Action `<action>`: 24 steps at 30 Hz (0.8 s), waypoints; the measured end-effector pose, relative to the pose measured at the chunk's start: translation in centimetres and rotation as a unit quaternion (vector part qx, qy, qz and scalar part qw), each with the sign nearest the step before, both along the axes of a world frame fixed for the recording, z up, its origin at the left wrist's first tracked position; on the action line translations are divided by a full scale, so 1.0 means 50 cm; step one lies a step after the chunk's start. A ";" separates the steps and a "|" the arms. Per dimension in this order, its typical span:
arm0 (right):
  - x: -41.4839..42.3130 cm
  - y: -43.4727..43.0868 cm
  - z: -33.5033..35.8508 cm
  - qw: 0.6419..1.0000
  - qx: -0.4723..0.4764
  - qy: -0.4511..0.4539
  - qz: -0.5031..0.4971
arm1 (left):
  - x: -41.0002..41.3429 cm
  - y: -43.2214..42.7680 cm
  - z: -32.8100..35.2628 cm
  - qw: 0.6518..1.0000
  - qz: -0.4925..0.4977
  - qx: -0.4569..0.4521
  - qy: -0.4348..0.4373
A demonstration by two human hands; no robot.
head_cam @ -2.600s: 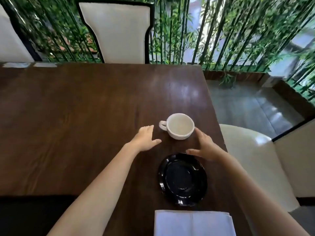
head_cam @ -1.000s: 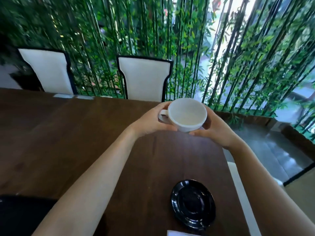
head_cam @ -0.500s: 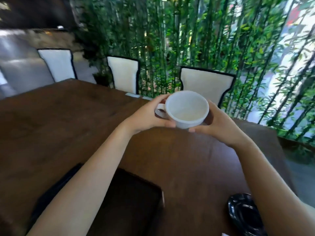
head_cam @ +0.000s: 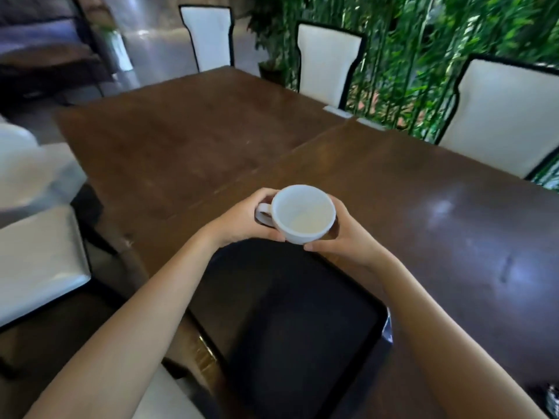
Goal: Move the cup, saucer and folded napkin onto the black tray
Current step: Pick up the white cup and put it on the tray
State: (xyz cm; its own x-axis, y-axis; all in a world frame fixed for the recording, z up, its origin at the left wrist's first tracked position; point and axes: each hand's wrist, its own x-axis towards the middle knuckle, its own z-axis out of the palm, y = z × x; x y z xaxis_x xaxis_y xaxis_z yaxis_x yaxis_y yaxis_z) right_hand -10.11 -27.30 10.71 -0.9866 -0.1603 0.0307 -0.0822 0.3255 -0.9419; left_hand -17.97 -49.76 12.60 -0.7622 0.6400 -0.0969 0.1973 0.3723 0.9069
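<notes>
The white cup [head_cam: 303,213] is empty and held in the air between both hands, just above the far edge of the black tray [head_cam: 302,322]. My left hand [head_cam: 242,220] wraps the handle side. My right hand [head_cam: 341,237] cups the other side and the base. The tray lies on the dark wooden table [head_cam: 423,213] in front of me, with nothing on it. A sliver of the black saucer [head_cam: 553,400] shows at the bottom right corner. The folded napkin is out of view.
White chairs with black trim stand along the table's far side [head_cam: 329,62] and right [head_cam: 502,116]. A white seat [head_cam: 36,261] sits at my left, off the table's corner. Green bamboo [head_cam: 423,40] fills the background.
The view has swung left, bringing the whole black tray into sight. Both hands have carried the cup left and down, from high above the table to the tray's far edge.
</notes>
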 end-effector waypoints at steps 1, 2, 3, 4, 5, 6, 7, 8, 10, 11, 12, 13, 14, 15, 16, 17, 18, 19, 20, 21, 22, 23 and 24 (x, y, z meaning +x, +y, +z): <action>-0.009 -0.012 -0.029 1.000 -0.003 -0.015 0.008 | -0.005 -0.013 -0.029 1.000 0.006 -0.009 -0.011; -0.017 -0.023 -0.057 1.000 -0.004 -0.027 0.015 | -0.010 -0.025 -0.059 1.000 0.012 -0.017 -0.020; -0.024 -0.032 -0.083 0.999 -0.004 -0.037 0.021 | -0.015 -0.034 -0.087 0.999 0.015 -0.023 -0.030; -0.029 -0.039 -0.108 0.999 -0.003 -0.045 0.026 | -0.020 -0.042 -0.114 0.999 0.018 -0.029 -0.041; -0.034 -0.045 -0.132 0.998 0.000 -0.050 0.028 | -0.026 -0.047 -0.139 0.998 0.019 -0.034 -0.052; -0.038 -0.051 -0.154 0.998 0.005 -0.053 0.028 | -0.031 -0.051 -0.163 0.997 0.018 -0.040 -0.060; -0.041 -0.056 -0.173 0.998 0.009 -0.057 0.025 | -0.037 -0.054 -0.184 0.997 0.016 -0.045 -0.067; -0.044 -0.060 -0.190 0.998 0.010 -0.061 0.023 | -0.043 -0.056 -0.202 0.996 0.013 -0.051 -0.072; -0.051 -0.066 -0.220 0.997 0.009 -0.072 0.019 | -0.054 -0.058 -0.232 0.995 0.009 -0.057 -0.081; -0.054 -0.067 -0.231 0.997 0.009 -0.078 0.014 | -0.059 -0.058 -0.245 0.995 0.008 -0.059 -0.083; -0.058 -0.069 -0.241 0.996 0.011 -0.083 0.010 | -0.064 -0.059 -0.256 0.994 0.007 -0.063 -0.086; -0.061 -0.070 -0.250 0.996 0.016 -0.085 0.006 | -0.069 -0.060 -0.266 0.994 0.006 -0.067 -0.088; -0.063 -0.070 -0.257 0.996 0.022 -0.087 0.002 | -0.073 -0.059 -0.275 0.993 0.004 -0.071 -0.089; -0.066 -0.071 -0.263 0.996 0.027 -0.090 -0.003 | -0.078 -0.059 -0.282 0.993 0.000 -0.075 -0.090; -0.068 -0.072 -0.267 0.995 0.031 -0.093 -0.007 | -0.082 -0.058 -0.287 0.993 -0.003 -0.078 -0.091; -0.069 -0.073 -0.270 0.995 0.033 -0.097 -0.011 | -0.086 -0.057 -0.291 0.993 -0.007 -0.081 -0.091; -0.070 -0.073 -0.272 0.994 0.035 -0.100 -0.016 | -0.090 -0.055 -0.293 0.992 -0.009 -0.084 -0.090; -0.070 -0.073 -0.274 0.994 0.034 -0.103 -0.019 | -0.093 -0.053 -0.293 0.992 -0.011 -0.087 -0.088; -0.071 -0.072 -0.275 0.994 0.033 -0.105 -0.022 | -0.097 -0.051 -0.292 0.992 -0.013 -0.090 -0.087; -0.071 -0.072 -0.276 0.993 0.034 -0.107 -0.024 | -0.100 -0.050 -0.291 0.992 -0.016 -0.094 -0.088; -0.070 -0.072 -0.275 0.993 0.035 -0.108 -0.025 | -0.103 -0.050 -0.290 0.991 -0.021 -0.099 -0.089; -0.070 -0.072 -0.273 0.993 0.037 -0.110 -0.024 | -0.106 -0.049 -0.289 0.990 -0.027 -0.103 -0.090; -0.069 -0.073 -0.270 0.993 0.039 -0.112 -0.022 | -0.108 -0.049 -0.288 0.989 -0.034 -0.109 -0.093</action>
